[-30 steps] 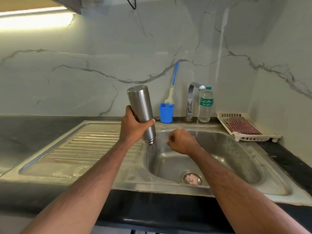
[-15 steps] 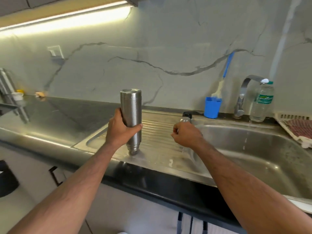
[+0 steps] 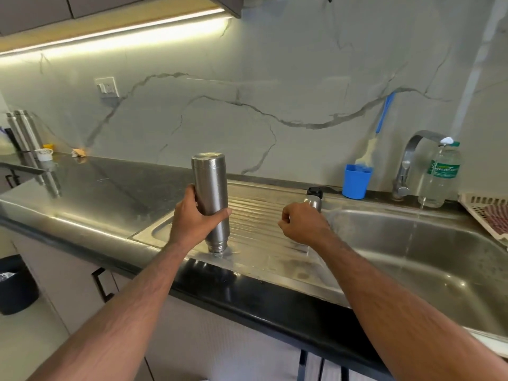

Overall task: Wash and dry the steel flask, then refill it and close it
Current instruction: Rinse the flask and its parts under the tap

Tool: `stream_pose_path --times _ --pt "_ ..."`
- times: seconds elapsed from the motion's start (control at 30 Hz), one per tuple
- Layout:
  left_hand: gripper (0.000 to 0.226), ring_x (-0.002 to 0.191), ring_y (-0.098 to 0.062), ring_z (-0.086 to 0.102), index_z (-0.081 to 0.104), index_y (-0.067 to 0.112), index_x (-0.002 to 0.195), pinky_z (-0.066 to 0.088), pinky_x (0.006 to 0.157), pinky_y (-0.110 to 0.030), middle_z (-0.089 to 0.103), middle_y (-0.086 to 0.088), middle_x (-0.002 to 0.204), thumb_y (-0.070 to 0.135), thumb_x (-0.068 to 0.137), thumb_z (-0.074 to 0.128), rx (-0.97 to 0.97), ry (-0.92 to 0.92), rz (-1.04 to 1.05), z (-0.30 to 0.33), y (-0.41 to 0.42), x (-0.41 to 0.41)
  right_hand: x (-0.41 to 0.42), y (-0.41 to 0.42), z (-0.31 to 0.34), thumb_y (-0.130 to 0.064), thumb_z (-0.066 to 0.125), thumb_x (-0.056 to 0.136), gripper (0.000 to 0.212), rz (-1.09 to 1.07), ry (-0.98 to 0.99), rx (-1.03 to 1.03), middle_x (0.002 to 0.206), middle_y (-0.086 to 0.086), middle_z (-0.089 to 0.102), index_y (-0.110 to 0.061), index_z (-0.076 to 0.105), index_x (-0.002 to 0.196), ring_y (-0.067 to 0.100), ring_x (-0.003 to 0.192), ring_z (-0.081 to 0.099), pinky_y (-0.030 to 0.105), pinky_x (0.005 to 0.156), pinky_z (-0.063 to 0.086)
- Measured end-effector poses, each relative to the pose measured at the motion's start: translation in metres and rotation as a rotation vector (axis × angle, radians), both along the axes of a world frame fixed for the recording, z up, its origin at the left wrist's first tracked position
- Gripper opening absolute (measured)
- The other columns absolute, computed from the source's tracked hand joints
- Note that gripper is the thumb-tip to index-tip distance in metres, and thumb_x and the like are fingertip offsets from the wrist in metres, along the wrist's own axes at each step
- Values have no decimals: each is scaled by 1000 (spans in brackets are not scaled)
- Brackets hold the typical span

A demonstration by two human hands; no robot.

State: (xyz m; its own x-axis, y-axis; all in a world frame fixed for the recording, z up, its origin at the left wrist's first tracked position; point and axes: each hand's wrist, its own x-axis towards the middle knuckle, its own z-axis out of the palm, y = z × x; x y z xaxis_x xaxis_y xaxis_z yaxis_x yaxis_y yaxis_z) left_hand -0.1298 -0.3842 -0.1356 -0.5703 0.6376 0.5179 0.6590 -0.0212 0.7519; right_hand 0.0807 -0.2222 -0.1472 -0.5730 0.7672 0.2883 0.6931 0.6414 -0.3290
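The steel flask (image 3: 210, 185) is upside down, its mouth resting on the ribbed drainboard (image 3: 261, 213) near the front edge. My left hand (image 3: 192, 221) grips it around the middle. The flask's cap (image 3: 314, 196), steel with a black top, stands at the back of the drainboard, partly hidden behind my right hand (image 3: 302, 226). That hand hovers over the drainboard in a loose fist, and nothing shows in it. A thin stream of water falls from the tap (image 3: 412, 147) into the sink (image 3: 398, 270).
A blue cup (image 3: 357, 182) with a bottle brush stands behind the sink, a plastic water bottle (image 3: 442, 174) beside the tap. A white dish rack (image 3: 483, 213) sits at the right. Two steel bottles (image 3: 23, 130) stand far left on the black counter. A dark bin (image 3: 13, 284) is on the floor.
My left hand carried the inverted flask from over the sink leftward and set its mouth on the drainboard. My right hand moved left with it, and my view turned left.
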Motion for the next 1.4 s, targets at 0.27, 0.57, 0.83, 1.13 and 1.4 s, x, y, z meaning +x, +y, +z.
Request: stream_pose_path --times 0.27,0.57,0.83,1.13,1.4 --pt "90 99 -18 63 44 23 130 57 82 -42 60 4 117 61 62 89 39 55 79 -10 -9 -4 4 -6 -1 -33 67 94 10 8 10 5 86 -7 64 -24 69 95 12 81 64 40 80 61" --pt "55 69 -13 53 52 12 99 42 59 -20 49 5 87 62 80 67 318 603 174 -10 -9 53 8 -6 -3 -31 66 94 12 -8 38 -9 81 -7 63 -20 71 95 11 79 64 37 79 61" --pt "26 49 -11 49 53 23 81 35 48 -22 51 9 57 29 88 77 -2 432 -170 -18 81 105 50 12 -8 -25 65 92 3 -136 22 -42 86 -3 64 -23 66 90 14 81 63 37 78 60" --pt "23 66 -18 61 59 24 66 52 63 -34 60 6 64 18 81 76 -207 196 -253 -26 197 111 84 92 -2 -15 63 90 21 -221 -22 -99 110 0 62 -28 59 107 18 97 61 43 87 57" --pt "36 62 -16 52 51 20 62 42 61 -33 57 2 63 30 88 74 -246 150 -188 -28 240 84 50 164 12 9 56 88 84 -51 -133 -75 148 6 40 -38 32 154 30 126 53 47 100 51"
